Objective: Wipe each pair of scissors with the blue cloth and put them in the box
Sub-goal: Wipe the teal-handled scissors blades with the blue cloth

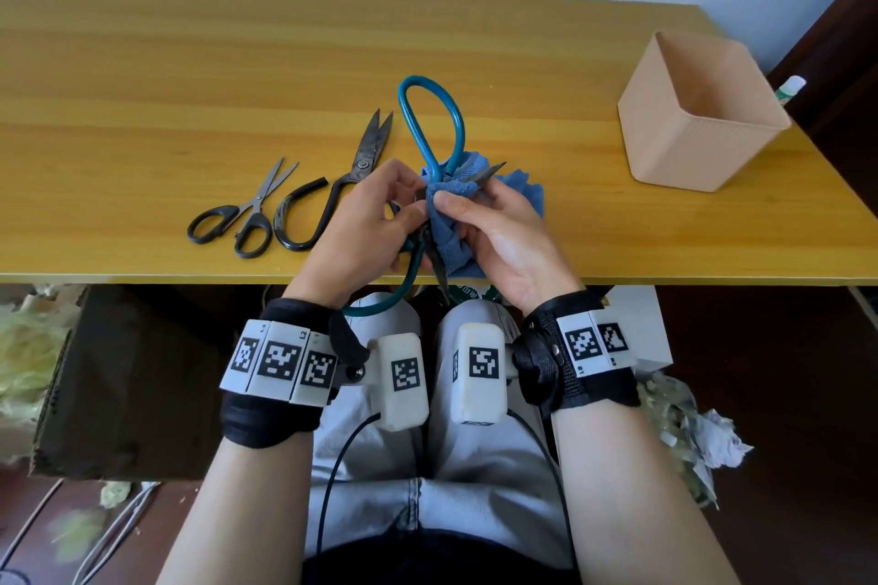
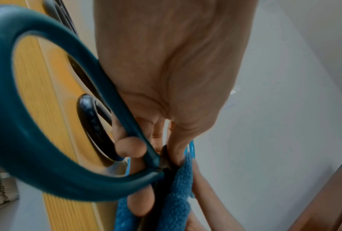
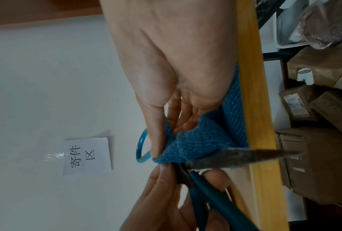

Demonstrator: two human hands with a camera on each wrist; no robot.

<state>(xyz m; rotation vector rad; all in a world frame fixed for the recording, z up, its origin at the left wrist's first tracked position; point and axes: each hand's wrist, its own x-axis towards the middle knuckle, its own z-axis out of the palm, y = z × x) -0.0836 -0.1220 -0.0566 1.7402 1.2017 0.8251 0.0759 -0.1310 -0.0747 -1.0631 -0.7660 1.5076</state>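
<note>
I hold the teal-handled scissors [image 1: 406, 109] spread open above the table's front edge. My left hand [image 1: 375, 223] pinches them near the pivot [image 2: 162, 165], and one teal loop [image 2: 47, 176] hangs below the table edge. My right hand [image 1: 489, 223] grips the blue cloth [image 1: 451, 242] folded round one blade, whose tip [image 1: 496, 169] pokes out past the cloth. The other dark blade [image 3: 245, 156] is bare and points toward me. Small black-handled scissors [image 1: 247, 214] and large black scissors [image 1: 342, 176] lie on the table to the left. The beige box [image 1: 674, 143] stands at the right.
The yellow wooden table [image 1: 190, 62] runs to a white wall at the back. Cardboard boxes [image 3: 314, 156] and loose scraps [image 1: 703, 442] sit on the floor beneath and beside it. My knees in grey trousers [image 1: 475, 466] are under the table edge, with cables from the wrist cameras.
</note>
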